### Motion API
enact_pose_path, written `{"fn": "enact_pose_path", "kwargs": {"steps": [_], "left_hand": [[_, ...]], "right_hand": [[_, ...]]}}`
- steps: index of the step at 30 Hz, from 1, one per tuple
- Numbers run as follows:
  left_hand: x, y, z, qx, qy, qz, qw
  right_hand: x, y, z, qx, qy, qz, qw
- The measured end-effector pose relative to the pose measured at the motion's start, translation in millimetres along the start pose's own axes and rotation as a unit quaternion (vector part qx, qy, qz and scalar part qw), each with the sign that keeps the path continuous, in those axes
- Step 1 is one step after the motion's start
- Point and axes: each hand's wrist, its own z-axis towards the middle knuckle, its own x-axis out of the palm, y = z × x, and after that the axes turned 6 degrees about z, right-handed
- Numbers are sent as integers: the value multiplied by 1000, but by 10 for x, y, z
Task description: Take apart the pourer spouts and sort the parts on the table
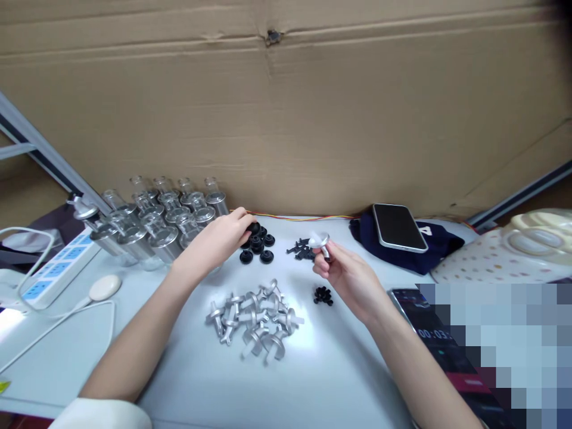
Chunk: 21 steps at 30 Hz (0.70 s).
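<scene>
My right hand (342, 268) is raised over the table, its fingers closed round the stem of a silver metal part with a round disc top (319, 240). Similar silver disc parts with stems (254, 319) lie in a pile at the front middle. My left hand (232, 235) reaches to a cluster of black rubber stoppers (257, 244), fingertips bent round one of them; the grip is partly hidden. Small black slender pieces (301, 248) lie behind my right hand. A little heap of tiny black pieces (322, 295) sits just left of my right wrist.
Several glass bottles with metal sleeves (165, 237) stand at the left, near a white power strip (58, 262) and a white round charger (105, 288). Cardboard (286, 119) walls the back. A phone (400, 227) rests on dark cloth; another phone (431, 339) shows a timer.
</scene>
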Motion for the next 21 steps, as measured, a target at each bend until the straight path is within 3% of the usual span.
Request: {"fn": "enact_pose_path", "kwargs": {"steps": [6, 21], "left_hand": [[134, -99, 52, -57, 65, 141, 986], [332, -63, 127, -80, 73, 140, 984]], "right_hand": [[-57, 41, 35, -34, -36, -8, 999], [-87, 90, 26, -42, -63, -40, 996]]}}
